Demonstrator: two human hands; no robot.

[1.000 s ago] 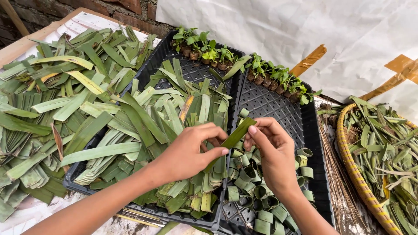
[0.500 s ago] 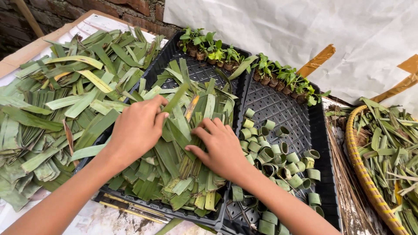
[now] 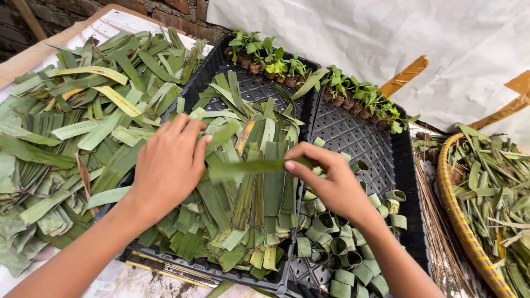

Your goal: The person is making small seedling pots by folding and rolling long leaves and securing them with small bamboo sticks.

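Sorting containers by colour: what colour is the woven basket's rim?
Yellow, on the woven basket at right in the head view.

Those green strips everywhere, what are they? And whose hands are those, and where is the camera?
The camera sits on the person's head and looks down, so you see what they see: their own two bare hands. There is no machine here.

The green strips are cut pieces of long leaves. A big loose heap lies on the left. A second pile fills a black plastic tray full of little holes.

The left hand and the right hand hold one leaf strip stretched sideways between them, just above that pile.

In the next black tray lie many small leaf rings, strips rolled into little cups. Along the far edge of both trays stand tiny green seedlings in a row.

On the right is a round woven basket holding more leaf pieces.
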